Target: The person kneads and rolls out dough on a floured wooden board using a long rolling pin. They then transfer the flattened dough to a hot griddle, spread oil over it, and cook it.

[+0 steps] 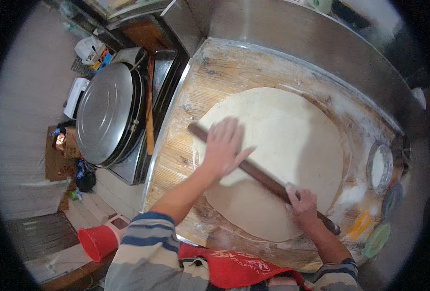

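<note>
A wide, thin round sheet of dough is spread over the floured wooden board. Across its near part lies a long dark wooden rolling pin, slanting from upper left to lower right. My left hand rests flat on the pin toward its far left end, fingers stretched out and thumb apart. Near the opposite end, the fingers of my right hand are curled around the pin. The dough directly beneath my hands is hidden.
Flour lies along the board's right side, beside a round clear container of white powder. A yellow scraper and a green lid sit at the near right. Metal walls edge the board. At left stand a round griddle and a red bucket.
</note>
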